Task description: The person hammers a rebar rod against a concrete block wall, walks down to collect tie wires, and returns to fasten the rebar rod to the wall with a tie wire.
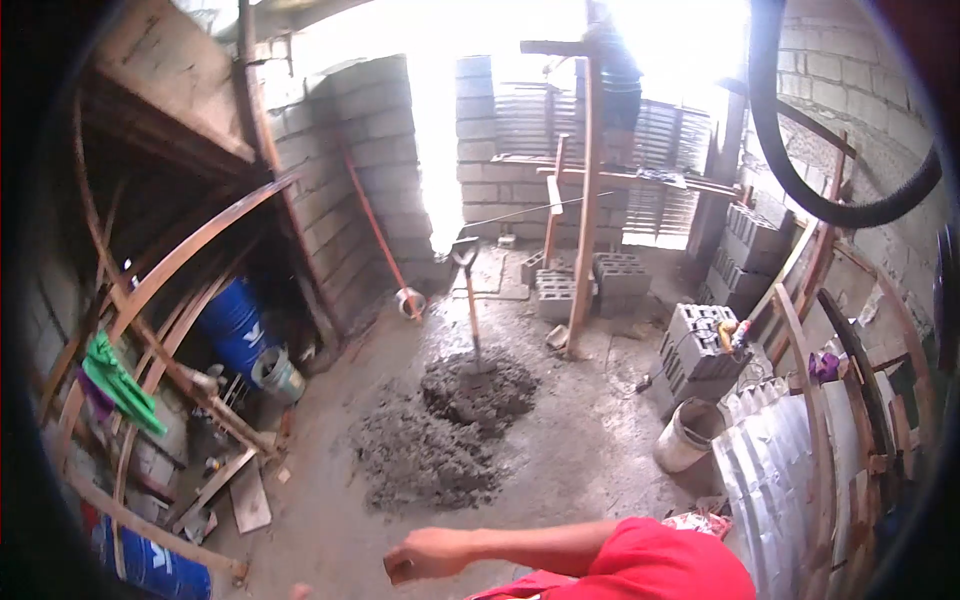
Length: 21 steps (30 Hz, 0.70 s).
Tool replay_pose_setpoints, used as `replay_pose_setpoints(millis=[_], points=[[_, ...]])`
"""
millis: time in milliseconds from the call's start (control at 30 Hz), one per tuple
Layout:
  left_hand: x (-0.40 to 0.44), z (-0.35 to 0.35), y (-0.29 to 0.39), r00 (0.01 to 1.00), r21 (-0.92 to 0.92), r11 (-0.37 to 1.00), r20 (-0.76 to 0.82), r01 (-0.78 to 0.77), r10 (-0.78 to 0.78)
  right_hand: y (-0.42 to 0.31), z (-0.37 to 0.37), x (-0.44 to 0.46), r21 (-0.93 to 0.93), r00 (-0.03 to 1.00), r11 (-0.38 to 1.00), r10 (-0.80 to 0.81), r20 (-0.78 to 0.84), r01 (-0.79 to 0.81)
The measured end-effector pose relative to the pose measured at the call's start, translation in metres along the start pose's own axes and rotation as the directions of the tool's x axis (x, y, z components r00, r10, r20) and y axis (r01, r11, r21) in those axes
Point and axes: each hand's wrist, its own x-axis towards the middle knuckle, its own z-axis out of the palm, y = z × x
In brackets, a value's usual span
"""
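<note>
Bottom-centre right hand (430,555), bottom-edge left hand (301,593): can't tell grip; orange-shafted shovel (473,305) could topple if wet grey mortar heap (430,455) slumps

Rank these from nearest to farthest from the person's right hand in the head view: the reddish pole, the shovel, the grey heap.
From the right hand:
1. Grey heap, on the floor just ahead.
2. Shovel, upright in the heap's far part.
3. Reddish pole, leaning at the back, left of the shovel.
</note>
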Motion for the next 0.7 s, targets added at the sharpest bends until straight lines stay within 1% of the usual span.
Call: replay_pose_setpoints(millis=[33,67,100,133,167,200,233,267,300,333,400,433,467,500,533,567,600,667,700], points=[[0.028,0.05,0.08,0.947,-0.342,0.9,0.262,0.271,-0.186,0.003,-0.015,-0.027,0.017,0.999,1.0,0.023,-0.033,-0.022],[0.042,0.098,0.09,0.94,-0.251,0.959,0.339,0.132,-0.041,0.007,-0.028,-0.055,0.042,0.997,0.998,0.046,-0.062,-0.043],[0.051,0.142,0.113,0.893,-0.484,0.832,0.449,0.273,-0.032,0.018,-0.04,-0.081,0.114,0.994,0.989,0.103,-0.047,-0.097],[0.055,0.191,0.085,0.738,-0.51,0.575,0.617,0.639,-0.273,0.03,-0.052,-0.109,0.123,0.992,0.987,0.112,-0.065,-0.103],[0.061,0.228,0.098,0.788,-0.509,0.698,0.602,0.504,-0.13,0.042,-0.062,-0.135,0.195,0.985,0.978,0.098,-0.14,-0.069],[0.065,0.259,0.115,0.805,-0.502,0.791,0.593,0.35,0.02,0.053,-0.069,-0.159,0.268,0.972,0.963,0.09,-0.217,-0.029],[0.072,0.286,0.126,0.797,-0.554,0.742,0.603,0.378,0.045,0.06,-0.078,-0.18,0.297,0.948,0.954,0.125,-0.294,-0.033],[0.076,0.313,0.134,0.789,-0.601,0.684,0.612,0.413,0.061,0.077,-0.079,-0.197,0.277,0.881,0.961,0.118,-0.457,0.015],[0.083,0.345,0.127,0.76,-0.576,0.649,0.649,0.497,-0.006,0.07,-0.092,-0.215,0.392,0.862,0.917,0.253,-0.439,-0.069],[0.09,0.366,0.132,0.707,-0.592,0.546,0.707,0.593,-0.001,0.064,-0.109,-0.232,0.492,0.833,0.858,0.377,-0.405,-0.149],[0.105,0.399,0.154,0.645,-0.583,0.484,0.762,0.652,0.048,0.085,-0.114,-0.253,0.55,0.774,0.835,0.36,-0.521,-0.018],[0.114,0.414,0.169,0.635,-0.583,0.452,0.771,0.675,0.045,0.096,-0.117,-0.259,0.585,0.719,0.81,0.387,-0.577,0.033],[0.121,0.428,0.183,0.627,-0.584,0.42,0.778,0.694,0.046,0.099,-0.127,-0.267,0.666,0.683,0.743,0.454,-0.573,0.065],[0.129,0.448,0.176,0.594,-0.59,0.332,0.798,0.736,0.103,0.105,-0.138,-0.274,0.676,0.64,0.732,0.482,-0.599,0.081],[0.139,0.461,0.194,0.588,-0.581,0.295,0.805,0.759,0.074,0.113,-0.149,-0.279,0.684,0.591,0.722,0.509,-0.625,0.101],[0.151,0.476,0.196,0.586,-0.568,0.318,0.809,0.759,0.046,0.131,-0.155,-0.286,0.564,0.549,0.825,0.462,-0.696,0.021],[0.165,0.491,0.195,0.589,-0.559,0.338,0.808,0.757,0.017,0.142,-0.167,-0.295,0.566,0.542,0.824,0.468,-0.698,0.018],[0.203,0.514,0.197,0.65,-0.575,0.376,0.753,0.727,-0.104,0.161,-0.192,-0.314,0.5,0.545,0.819,0.566,-0.619,-0.281],[0.226,0.525,0.19,0.682,-0.595,0.383,0.717,0.707,-0.144,0.184,-0.198,-0.326,0.446,0.518,0.819,0.574,-0.634,-0.361]])
